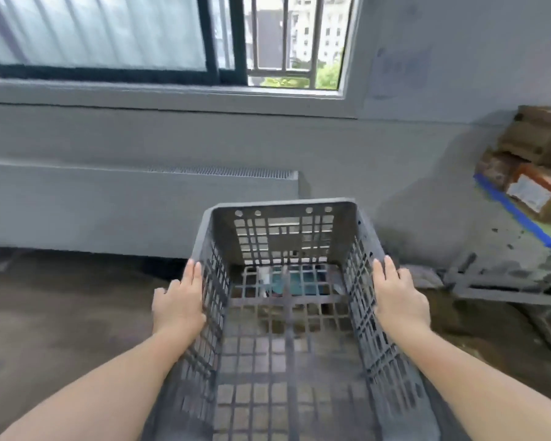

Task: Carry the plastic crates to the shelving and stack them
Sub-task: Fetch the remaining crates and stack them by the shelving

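Note:
A grey plastic crate [283,214] with lattice walls and floor is held up in front of me, empty, its open top facing me. My left hand [178,305] presses flat against the outside of its left wall, fingers pointing forward. My right hand [398,299] lies on the outside of the right wall the same way. Both palms clamp the crate between them above the floor. Through the crate's mesh bottom I see the brown floor and something teal and white below. The picture is blurred by motion.
A grey wall with a long radiator cover [140,198] and a barred window [172,43] is straight ahead. At the right stands a low grey metal rack [503,281] carrying cardboard boxes [535,173] on a blue-edged board. Brown floor [61,313] spreads to the left.

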